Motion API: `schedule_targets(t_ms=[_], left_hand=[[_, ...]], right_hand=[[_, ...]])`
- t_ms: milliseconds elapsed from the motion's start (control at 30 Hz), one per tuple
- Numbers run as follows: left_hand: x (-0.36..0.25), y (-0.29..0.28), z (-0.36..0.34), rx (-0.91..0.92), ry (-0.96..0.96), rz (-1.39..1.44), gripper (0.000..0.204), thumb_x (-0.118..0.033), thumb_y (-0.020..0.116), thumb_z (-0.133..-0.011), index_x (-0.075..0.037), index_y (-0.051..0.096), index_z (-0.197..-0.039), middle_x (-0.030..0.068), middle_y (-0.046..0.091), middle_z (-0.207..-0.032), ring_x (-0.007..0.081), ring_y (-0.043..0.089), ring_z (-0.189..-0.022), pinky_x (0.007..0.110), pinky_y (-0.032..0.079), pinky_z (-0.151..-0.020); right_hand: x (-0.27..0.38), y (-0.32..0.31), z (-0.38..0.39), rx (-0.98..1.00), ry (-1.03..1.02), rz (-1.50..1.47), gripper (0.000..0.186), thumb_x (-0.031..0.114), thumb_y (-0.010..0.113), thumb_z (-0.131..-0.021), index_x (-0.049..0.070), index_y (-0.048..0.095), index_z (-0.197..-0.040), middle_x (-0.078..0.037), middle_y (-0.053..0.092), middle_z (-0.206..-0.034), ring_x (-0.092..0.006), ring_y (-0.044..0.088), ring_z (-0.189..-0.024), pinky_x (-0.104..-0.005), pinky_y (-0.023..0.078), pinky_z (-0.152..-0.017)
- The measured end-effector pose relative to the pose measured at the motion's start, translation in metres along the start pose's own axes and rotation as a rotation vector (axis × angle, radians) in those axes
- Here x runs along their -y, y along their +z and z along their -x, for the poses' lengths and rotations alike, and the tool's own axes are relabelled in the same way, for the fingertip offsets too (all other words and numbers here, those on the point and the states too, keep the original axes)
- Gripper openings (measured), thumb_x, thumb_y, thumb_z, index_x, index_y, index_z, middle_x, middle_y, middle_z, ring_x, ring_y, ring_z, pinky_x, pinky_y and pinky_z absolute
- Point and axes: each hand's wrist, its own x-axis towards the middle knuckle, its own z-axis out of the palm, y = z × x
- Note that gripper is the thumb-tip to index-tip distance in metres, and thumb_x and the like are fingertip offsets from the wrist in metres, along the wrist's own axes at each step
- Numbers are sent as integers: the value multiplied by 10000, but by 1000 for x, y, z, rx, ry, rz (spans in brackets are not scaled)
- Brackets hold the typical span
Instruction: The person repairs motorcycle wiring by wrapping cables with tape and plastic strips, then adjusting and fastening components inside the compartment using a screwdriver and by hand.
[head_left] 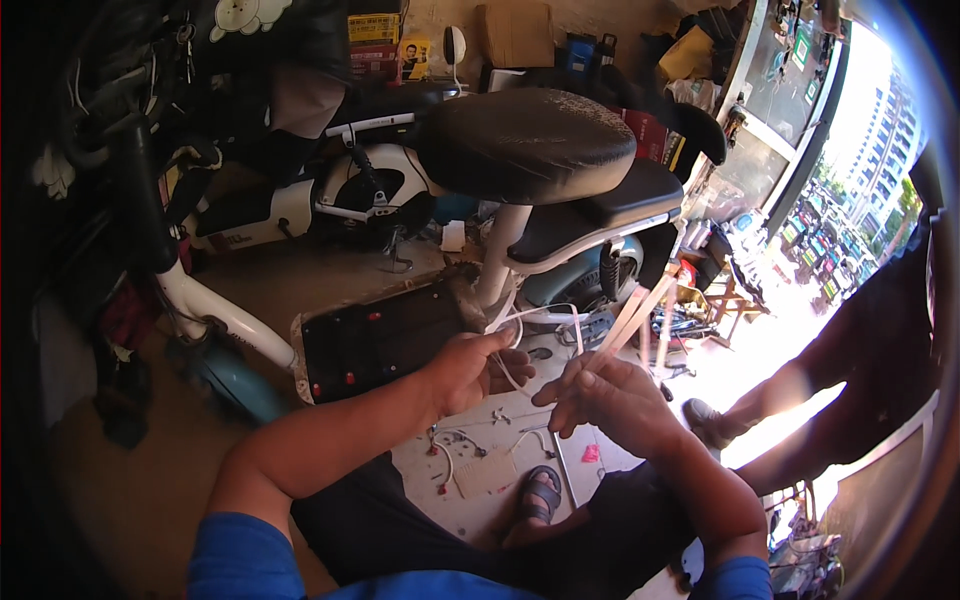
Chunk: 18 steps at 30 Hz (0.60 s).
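Note:
My left hand is curled with a thin white strip looped at its thumb, beside the scooter's white seat post. Just right of it, my right hand grips several long pale strips, like cable ties, that stick up and to the right. Below the worn black saddle, the scooter's open deck shows a black box with red spots, reaching left to the white front tube.
Another scooter stands behind. Loose cables and small parts lie on the tiled floor below my hands. A person's legs are close on my right, by a bright doorway. Cartons and clutter line the back.

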Motion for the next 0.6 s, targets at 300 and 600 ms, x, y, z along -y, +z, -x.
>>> schedule_targets(t_ms=[300, 600], left_hand=[[4, -22, -7, 37, 47, -1, 188, -212, 566, -1087, -48, 623, -1159, 66, 679, -834, 202, 684, -766, 322, 512, -622], [4, 14, 15, 338, -70, 73, 477, -346, 374, -1127, -17, 520, -1440, 206, 692, -1259, 367, 661, -1215, 523, 491, -1103]], right_hand=[[-13, -6, -2, -48, 79, 160, 315, 314, 462, -1138, 55, 633, -1086, -113, 752, -1137, -116, 654, -900, -256, 514, -799], [-48, 0, -12, 252, 342, 303, 326, 311, 511, -1124, 40, 692, -1127, -2, 726, -963, -75, 561, -821, -240, 471, -764]])
